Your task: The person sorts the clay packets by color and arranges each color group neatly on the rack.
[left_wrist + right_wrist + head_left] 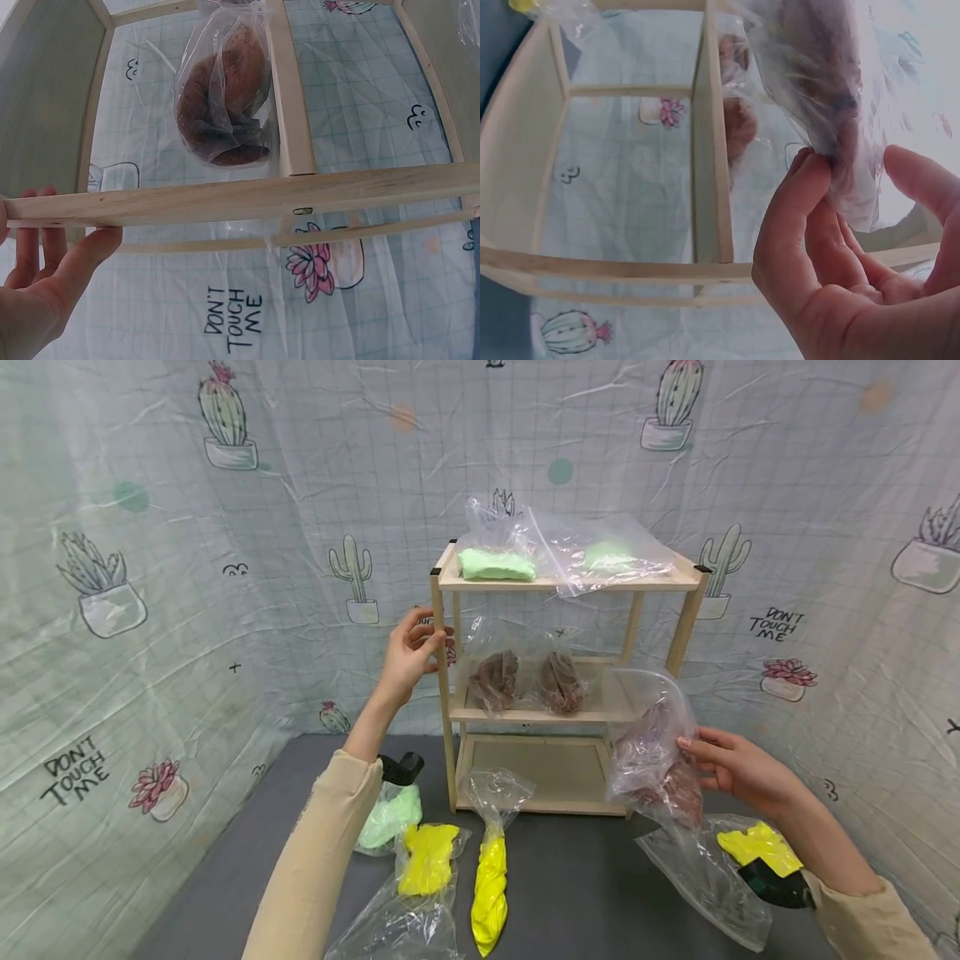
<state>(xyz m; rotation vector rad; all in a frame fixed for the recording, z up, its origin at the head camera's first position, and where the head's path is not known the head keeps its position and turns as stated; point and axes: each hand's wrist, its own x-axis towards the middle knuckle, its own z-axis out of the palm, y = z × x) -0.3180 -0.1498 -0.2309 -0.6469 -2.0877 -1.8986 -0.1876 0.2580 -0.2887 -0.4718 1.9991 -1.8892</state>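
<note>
My left hand (408, 653) grips the left front post (442, 693) of a small wooden shelf rack, thumb on one side and fingers on the other. In my right hand (738, 768) is a clear plastic bag (656, 747) with a brown clay-like lump, pinched at its edge between thumb and fingers. This bag hangs before the right end of the middle shelf (525, 716). Two similar bagged brown lumps stand on that shelf, one on the left (495, 681) and one in the middle (561, 681). The left wrist view shows one brown lump (225, 105) beside the shelf board.
Two bagged pale green lumps lie on the top shelf (480, 583). On the grey table (570, 893) are a bagged green lump (393, 817), a yellow one (427, 860), a long twisted yellow one (490, 889), and another yellow one (757, 847) under my right forearm. Cactus-print sheets surround the table.
</note>
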